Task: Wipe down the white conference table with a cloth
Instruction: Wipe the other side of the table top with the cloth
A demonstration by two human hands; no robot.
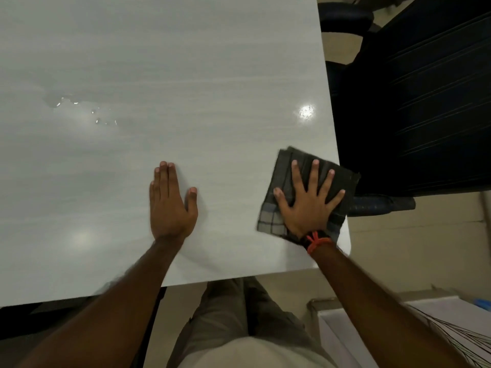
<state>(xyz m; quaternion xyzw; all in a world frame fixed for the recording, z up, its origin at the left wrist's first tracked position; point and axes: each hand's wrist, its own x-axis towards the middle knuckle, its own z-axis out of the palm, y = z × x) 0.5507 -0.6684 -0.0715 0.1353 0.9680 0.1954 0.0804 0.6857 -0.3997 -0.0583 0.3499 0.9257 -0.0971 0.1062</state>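
Note:
The white conference table [164,75] fills most of the view. A dark grey checked cloth [285,166], folded flat, lies near the table's right front corner, its far right corner reaching past the edge. My right hand [309,201] presses flat on the cloth with fingers spread; an orange thread band circles the wrist. My left hand [171,205] rests palm down on the bare tabletop to the left of the cloth, fingers together, holding nothing. A small water puddle with droplets [77,104] sits on the table at the far left.
A dark office chair [414,96] stands close against the table's right edge. The table's front edge runs just before my legs [239,314]. A white box-like object [345,330] sits on the floor at the lower right.

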